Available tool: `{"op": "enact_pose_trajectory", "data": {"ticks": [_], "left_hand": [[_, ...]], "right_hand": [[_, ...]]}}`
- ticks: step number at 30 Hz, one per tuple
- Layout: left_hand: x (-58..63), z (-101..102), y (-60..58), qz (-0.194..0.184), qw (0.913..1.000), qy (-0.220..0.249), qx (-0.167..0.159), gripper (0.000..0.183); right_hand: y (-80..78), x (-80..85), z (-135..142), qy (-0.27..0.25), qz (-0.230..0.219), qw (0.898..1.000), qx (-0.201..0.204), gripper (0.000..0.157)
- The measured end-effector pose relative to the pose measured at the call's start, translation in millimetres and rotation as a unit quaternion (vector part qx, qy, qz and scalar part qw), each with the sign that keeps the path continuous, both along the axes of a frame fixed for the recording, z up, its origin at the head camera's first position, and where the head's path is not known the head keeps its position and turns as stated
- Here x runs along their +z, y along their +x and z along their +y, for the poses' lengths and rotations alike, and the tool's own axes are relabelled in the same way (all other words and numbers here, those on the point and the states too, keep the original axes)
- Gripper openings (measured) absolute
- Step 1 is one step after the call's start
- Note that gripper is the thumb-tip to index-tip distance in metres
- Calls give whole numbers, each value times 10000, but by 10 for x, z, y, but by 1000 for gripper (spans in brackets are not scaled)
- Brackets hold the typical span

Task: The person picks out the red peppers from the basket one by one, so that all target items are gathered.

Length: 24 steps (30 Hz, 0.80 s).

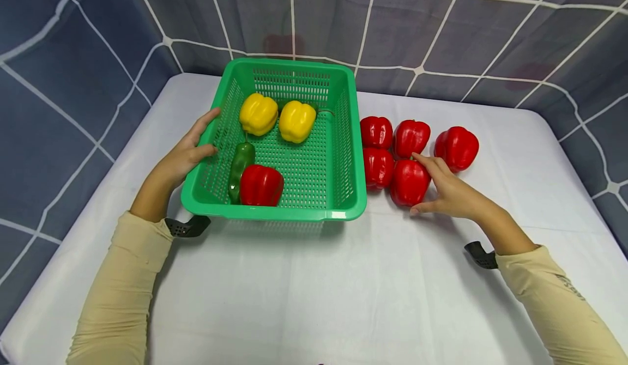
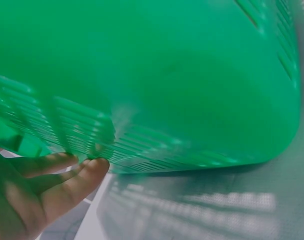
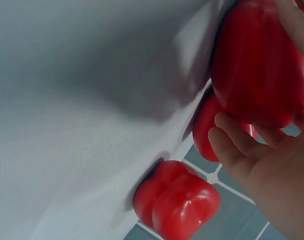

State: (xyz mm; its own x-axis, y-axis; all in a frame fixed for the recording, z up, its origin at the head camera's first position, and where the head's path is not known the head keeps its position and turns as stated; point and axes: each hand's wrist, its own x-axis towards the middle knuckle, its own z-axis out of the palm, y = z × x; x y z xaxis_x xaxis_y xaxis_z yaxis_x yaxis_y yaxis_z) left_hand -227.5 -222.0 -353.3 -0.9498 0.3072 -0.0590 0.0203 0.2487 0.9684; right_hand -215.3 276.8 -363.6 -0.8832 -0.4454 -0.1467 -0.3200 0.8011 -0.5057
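A green basket (image 1: 343, 213) stands at the back left of the table. My left hand (image 1: 188, 144) holds its left side, thumb over the rim and fingertips along the slotted outer wall (image 2: 157, 142). Inside lie two yellow bell peppers (image 1: 258, 114), a long green pepper (image 1: 241, 166) and a red bell pepper (image 1: 261, 186). Right of the basket, my right hand (image 1: 446, 190) spans the nearest red bell pepper (image 1: 409, 183), thumb on its near side and fingers on its far side. In the right wrist view, this pepper (image 3: 259, 65) lies between thumb and fingers.
Several more red bell peppers (image 1: 376, 132) sit close together against the basket's right side. Another red bell pepper (image 1: 457, 148) lies apart at the right. White cloth covers the table (image 1: 294, 289), and a dark curtain with white lines (image 1: 333, 22) rises behind it.
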Motion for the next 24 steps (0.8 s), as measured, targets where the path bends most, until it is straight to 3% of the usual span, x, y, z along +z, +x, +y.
{"op": "enact_pose_trajectory", "data": {"ticks": [16, 24], "left_hand": [[16, -8, 4, -39, 10000, 18, 10, 78], [14, -9, 6, -101, 9999, 60, -16, 78]], "right_hand": [[24, 9, -17, 176, 312, 9993, -140, 111], [23, -22, -3, 265, 194, 9989, -338, 112]]}}
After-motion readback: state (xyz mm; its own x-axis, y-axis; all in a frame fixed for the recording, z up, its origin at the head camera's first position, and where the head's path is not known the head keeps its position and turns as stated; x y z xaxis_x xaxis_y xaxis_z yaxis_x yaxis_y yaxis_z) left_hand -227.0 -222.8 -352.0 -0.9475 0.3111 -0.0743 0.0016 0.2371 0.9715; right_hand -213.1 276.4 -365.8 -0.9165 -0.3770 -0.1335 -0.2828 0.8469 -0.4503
